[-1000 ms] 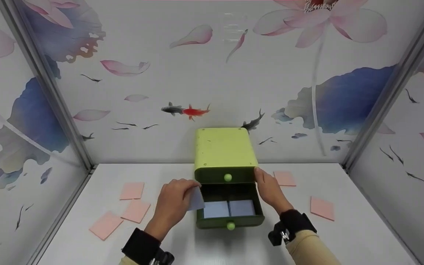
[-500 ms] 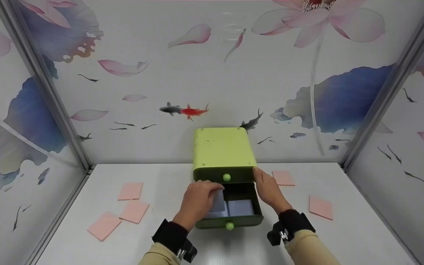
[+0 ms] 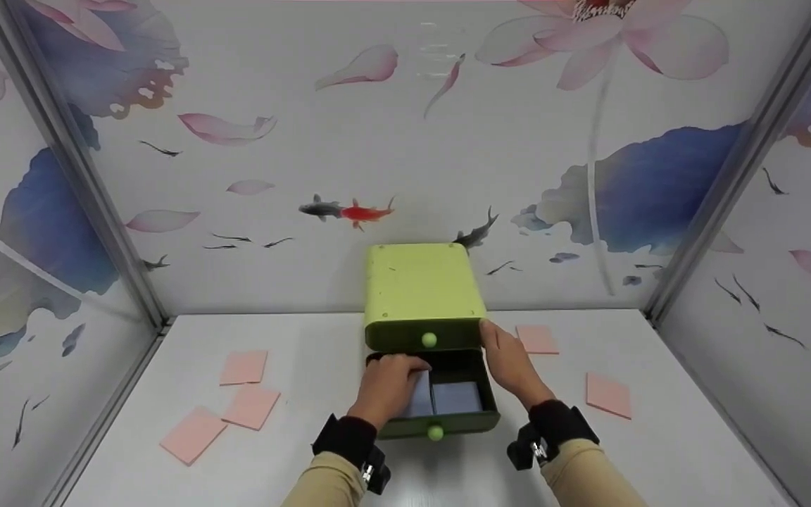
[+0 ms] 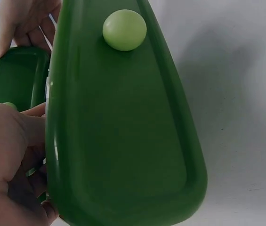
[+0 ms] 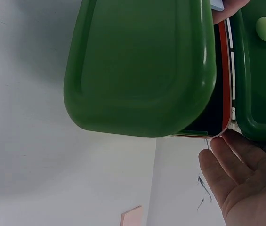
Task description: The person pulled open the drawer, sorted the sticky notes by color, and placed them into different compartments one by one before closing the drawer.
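Note:
A lime-green drawer unit (image 3: 423, 285) stands against the back wall with its dark-green lower drawer (image 3: 465, 423) pulled out. My left hand (image 3: 384, 389) reaches into the left half of that drawer and pinches a light-blue square card (image 3: 419, 398), partly hidden beneath the hand. Beside it, more blue cards (image 3: 457, 398) lie flat in the right compartment. My right hand (image 3: 511, 358) rests along the unit's right side, its thumb at the front edge by the upper drawer (image 3: 395, 336), which is pushed in. In the right wrist view, the right hand's fingers (image 5: 234, 157) extend against the side.
Several pink square cards lie on the white table (image 3: 293, 451): a group including a pink card (image 3: 193, 435) at left, plus a far pink card (image 3: 537, 339) and a nearer pink card (image 3: 608, 395) at right. Flower-printed walls (image 3: 272, 70) enclose the table.
My left hand has moved right from beside the drawer, carrying the blue card into its left compartment, and has lowered there. My right hand has stayed against the unit.

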Tool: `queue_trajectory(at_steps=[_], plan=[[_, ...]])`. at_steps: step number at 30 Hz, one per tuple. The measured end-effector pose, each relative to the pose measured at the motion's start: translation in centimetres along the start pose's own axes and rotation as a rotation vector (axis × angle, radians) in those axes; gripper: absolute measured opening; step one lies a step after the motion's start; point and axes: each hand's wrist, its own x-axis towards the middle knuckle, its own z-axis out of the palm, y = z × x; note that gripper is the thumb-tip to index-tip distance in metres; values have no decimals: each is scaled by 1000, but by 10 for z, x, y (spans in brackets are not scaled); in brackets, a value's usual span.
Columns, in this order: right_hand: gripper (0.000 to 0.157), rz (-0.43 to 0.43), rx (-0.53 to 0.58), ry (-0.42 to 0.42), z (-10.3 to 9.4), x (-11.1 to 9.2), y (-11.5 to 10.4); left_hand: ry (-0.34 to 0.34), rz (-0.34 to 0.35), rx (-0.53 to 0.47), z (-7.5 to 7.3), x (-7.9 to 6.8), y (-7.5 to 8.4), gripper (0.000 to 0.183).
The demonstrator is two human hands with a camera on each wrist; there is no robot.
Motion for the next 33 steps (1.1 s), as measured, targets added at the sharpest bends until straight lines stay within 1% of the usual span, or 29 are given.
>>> queue_trajectory(at_steps=[6, 13, 20, 23, 24, 26, 29, 30, 32, 33], plan=[[58, -13, -2, -9, 2, 1, 1, -57, -16, 11, 7, -4, -3, 18], [57, -10, 1, -3, 2, 0, 0, -93, -78, -15, 10, -7, -6, 21], [54, -23, -6, 9, 2, 1, 1, -119, -124, -30, 12, -6, -5, 23], [54, -29, -5, 9, 2, 1, 2, -107, -126, -29, 11, -5, -3, 23], [54, -29, -6, 7, 2, 1, 1, -93, -121, -35, 11, -6, -1, 22], [55, -24, -7, 10, 2, 1, 2, -39, -88, -37, 10, -7, 3, 19], [56, -19, -13, 6, 1, 0, 1, 61, 4, -42, 8, -12, 14, 10], [57, -18, -15, 7, 1, 0, 1, 83, 41, -47, 7, -15, 19, 9], [56, -17, -20, 10, 1, 1, 1, 101, 116, -48, 5, -23, 29, 15], [56, -14, -23, 7, 1, 1, 2, 89, 142, -57, 4, -29, 34, 21]])
